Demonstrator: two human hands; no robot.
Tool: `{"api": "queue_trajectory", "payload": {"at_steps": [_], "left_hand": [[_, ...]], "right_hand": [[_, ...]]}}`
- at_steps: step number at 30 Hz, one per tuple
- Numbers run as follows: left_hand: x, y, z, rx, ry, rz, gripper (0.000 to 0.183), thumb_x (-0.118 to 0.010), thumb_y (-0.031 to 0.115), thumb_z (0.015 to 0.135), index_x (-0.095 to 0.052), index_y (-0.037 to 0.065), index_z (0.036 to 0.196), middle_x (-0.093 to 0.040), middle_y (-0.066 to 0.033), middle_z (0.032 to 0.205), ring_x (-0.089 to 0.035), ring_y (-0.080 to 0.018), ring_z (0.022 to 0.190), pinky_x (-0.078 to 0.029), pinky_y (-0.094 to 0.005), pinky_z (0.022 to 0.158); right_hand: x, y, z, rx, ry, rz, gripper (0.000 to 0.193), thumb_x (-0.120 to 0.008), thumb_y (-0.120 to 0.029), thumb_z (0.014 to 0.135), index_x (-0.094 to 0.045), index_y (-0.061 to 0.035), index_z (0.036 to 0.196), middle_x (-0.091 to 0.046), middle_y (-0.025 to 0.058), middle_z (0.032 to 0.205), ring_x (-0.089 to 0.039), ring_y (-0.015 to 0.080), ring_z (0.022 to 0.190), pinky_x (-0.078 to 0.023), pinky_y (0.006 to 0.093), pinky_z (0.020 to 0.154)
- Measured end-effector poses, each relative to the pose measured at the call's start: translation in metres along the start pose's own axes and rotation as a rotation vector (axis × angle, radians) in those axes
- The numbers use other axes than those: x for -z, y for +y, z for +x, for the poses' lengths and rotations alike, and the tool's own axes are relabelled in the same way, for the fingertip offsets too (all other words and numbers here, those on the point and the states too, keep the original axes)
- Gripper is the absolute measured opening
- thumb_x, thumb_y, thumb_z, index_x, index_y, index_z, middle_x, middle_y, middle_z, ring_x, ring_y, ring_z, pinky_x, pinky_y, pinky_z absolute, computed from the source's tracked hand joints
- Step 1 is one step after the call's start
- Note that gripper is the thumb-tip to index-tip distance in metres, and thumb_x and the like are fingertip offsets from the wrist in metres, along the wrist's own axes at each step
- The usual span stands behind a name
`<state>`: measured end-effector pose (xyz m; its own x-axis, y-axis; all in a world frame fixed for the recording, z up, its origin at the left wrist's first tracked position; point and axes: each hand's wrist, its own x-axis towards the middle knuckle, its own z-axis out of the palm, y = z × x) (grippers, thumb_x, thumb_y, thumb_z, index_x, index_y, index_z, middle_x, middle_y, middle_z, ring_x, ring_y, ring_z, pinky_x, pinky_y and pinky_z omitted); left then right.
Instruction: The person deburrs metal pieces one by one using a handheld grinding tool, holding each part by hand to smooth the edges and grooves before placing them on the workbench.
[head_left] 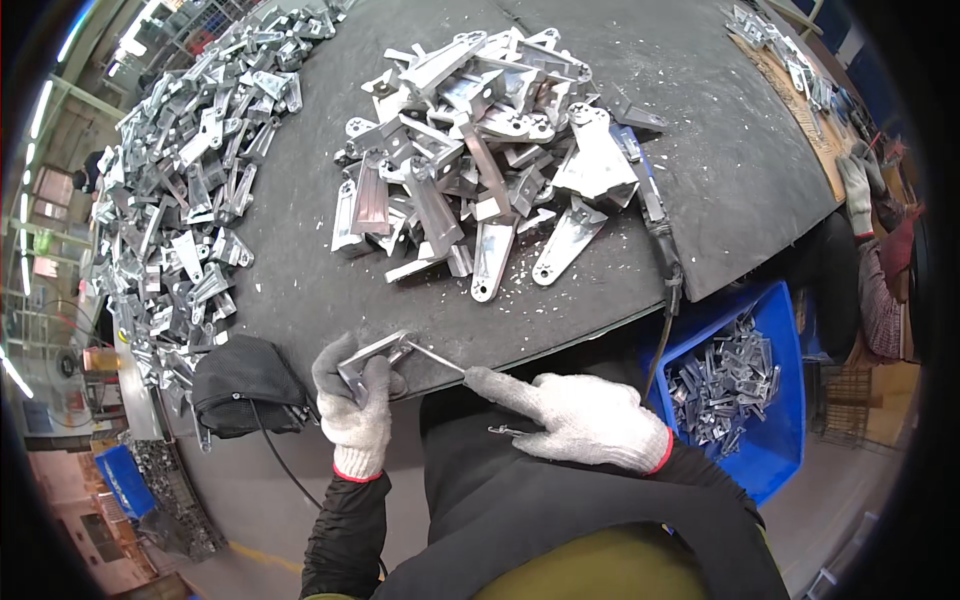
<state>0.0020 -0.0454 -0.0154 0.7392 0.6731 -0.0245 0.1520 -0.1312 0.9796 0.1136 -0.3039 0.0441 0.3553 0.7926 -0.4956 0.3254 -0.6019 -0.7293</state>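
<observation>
1. The metal part (375, 348) is above the near edge of the table (290, 290); whether it touches the surface, one cannot tell.
2. The left hand (355, 410) has its fingers bent around this part, with only the part's width between thumb and fingers.
3. The right hand (580, 415) has its fingers mostly folded on a thin rod tool (437, 357), the index finger stretched along it; the tip meets the part's end.
4. If the rod slips off the metal, it could probably poke the left glove; a loose pinch could let the part fall over the near edge.
5. Farther in lies a pile of metal parts (430, 205); its loose stacking may let some slide.
6. Beyond the near edge, at right, a blue bin (792, 400) holds small metal pieces.
</observation>
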Motion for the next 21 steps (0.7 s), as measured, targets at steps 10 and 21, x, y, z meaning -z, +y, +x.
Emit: {"api": "queue_trajectory", "payload": {"at_steps": [10, 21], "left_hand": [[0.016, -0.023, 0.003, -0.242, -0.188, 0.016, 0.048, -0.069, -0.009, 0.098, -0.05, 0.006, 0.139, -0.073, -0.0157, 0.107, -0.072, -0.0159, 0.078, -0.061, -0.0302, 0.067], [0.011, 0.002, 0.009, -0.2, -0.189, 0.216, 0.04, -0.07, -0.008, 0.098, -0.056, 0.004, 0.133, -0.075, -0.0153, 0.107, -0.071, -0.0138, 0.075, -0.06, -0.0276, 0.065]], "right_hand": [[0.004, 0.011, 0.014, -0.099, -0.185, 0.623, 0.1, -0.069, -0.031, 0.091, -0.017, -0.0184, 0.175, -0.074, 0.0297, 0.106, -0.075, 0.033, 0.073, -0.06, 0.0434, 0.067], [0.003, -0.006, 0.013, -0.087, -0.161, 0.254, 0.097, -0.063, -0.026, 0.097, -0.006, -0.013, 0.174, -0.069, 0.0357, 0.122, -0.075, 0.0475, 0.098, -0.06, 0.0526, 0.09]]}}
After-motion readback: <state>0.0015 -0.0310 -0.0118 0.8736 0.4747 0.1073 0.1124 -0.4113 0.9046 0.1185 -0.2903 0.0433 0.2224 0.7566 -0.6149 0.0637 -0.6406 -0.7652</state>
